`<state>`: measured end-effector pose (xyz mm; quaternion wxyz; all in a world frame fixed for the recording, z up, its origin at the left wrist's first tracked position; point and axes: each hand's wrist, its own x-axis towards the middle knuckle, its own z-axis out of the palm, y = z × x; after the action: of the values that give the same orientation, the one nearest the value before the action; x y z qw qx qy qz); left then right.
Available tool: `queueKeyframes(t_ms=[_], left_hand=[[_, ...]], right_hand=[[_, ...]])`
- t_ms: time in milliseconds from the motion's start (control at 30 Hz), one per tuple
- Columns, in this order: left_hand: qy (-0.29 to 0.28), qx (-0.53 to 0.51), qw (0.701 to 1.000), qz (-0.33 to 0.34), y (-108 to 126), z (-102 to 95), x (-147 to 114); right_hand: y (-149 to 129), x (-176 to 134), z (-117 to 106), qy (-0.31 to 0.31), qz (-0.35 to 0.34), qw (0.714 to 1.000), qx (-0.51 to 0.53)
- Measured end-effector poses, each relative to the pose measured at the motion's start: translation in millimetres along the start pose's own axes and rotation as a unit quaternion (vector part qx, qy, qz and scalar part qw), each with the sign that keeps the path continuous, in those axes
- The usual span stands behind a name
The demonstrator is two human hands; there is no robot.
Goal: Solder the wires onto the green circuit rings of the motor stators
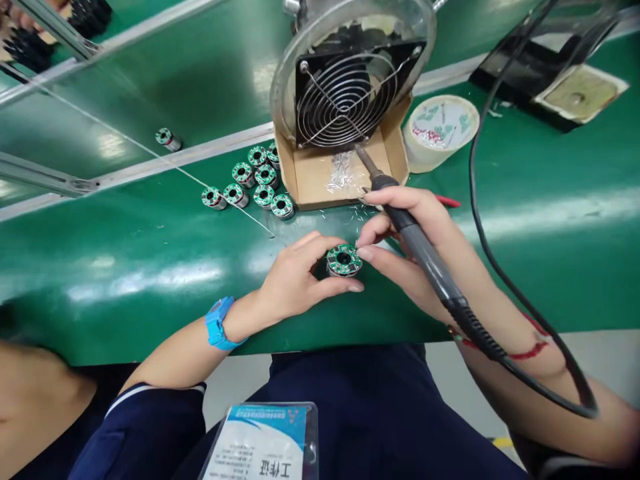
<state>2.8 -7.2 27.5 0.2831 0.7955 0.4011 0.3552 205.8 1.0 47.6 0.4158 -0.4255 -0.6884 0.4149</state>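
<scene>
My left hand (305, 273) is closed around a small cylindrical motor with a round green circuit board (344, 259) on its top. The motor stands upright at the green table surface, with a dark hole in the board's middle. In my right hand (415, 233) is a soldering iron (425, 250), its grip lying between thumb side and fingers. The iron's metal tip points away, over the cardboard tray (320, 197). My right thumb and a fingertip come together at the board's right edge; whether they pinch something thin there I cannot make out.
A black fan with a wire guard (345, 110) stands behind the tray, which holds wire clippings (343, 173). Several similar motors (264, 175) cluster left. A tape roll (443, 130) stands right, near a soldering iron stand (555, 87). The iron's black cable (473, 167) loops at right.
</scene>
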Motion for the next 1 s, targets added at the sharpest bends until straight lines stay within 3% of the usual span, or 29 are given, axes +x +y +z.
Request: queueKeyframes(t_ms=[400,633,767,900,1000], left_hand=[[0.022,0.051,0.998,0.033,5.2,5.8,-2.9],[0.001,0.066,0.998,0.009,5.6,6.6,-4.9],[-0.02,0.132,0.991,-0.024,3.5,10.5,-5.1],[-0.081,0.199,0.971,-0.107,2.9,14.2,-4.2],[-0.107,0.118,0.971,-0.179,-6.4,13.8,-5.9]], right_hand=[[1.1,1.2,4.2,-0.048,0.037,0.998,0.018],[5.2,4.2,8.3,-0.053,-0.024,0.998,-0.037],[16.2,-6.3,14.7,-0.002,-0.022,0.998,-0.065],[21.2,-16.6,21.6,-0.013,-0.021,0.977,-0.21],[27.0,-15.3,24.3,-0.03,-0.033,0.954,-0.295]])
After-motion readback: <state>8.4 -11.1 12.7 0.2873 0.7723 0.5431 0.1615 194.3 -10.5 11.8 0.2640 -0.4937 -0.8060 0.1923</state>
